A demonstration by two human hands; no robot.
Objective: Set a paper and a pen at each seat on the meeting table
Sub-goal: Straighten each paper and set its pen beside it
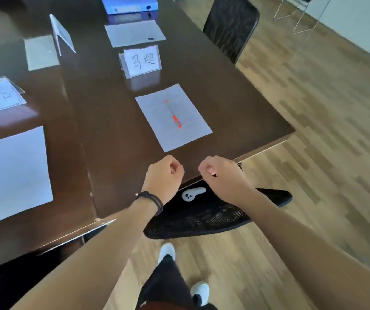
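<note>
Dark meeting table [103, 121] seen from its near end. Bare tabletop runs between the near sheet with a red pen [173, 117] and the large blank sheet [11, 175] at left. An upright name card [141, 61] stands beyond the near sheet. A black mesh chair seat [213, 213] is tucked under the near edge, carrying a white controller [191, 193].

Office meeting room: long table [103, 121], name cards [142, 61], mesh chairs [231, 25].

The dark wooden table [103, 121] bears four papers, three name cards, what looks like a blue binder [129, 4]
</note>
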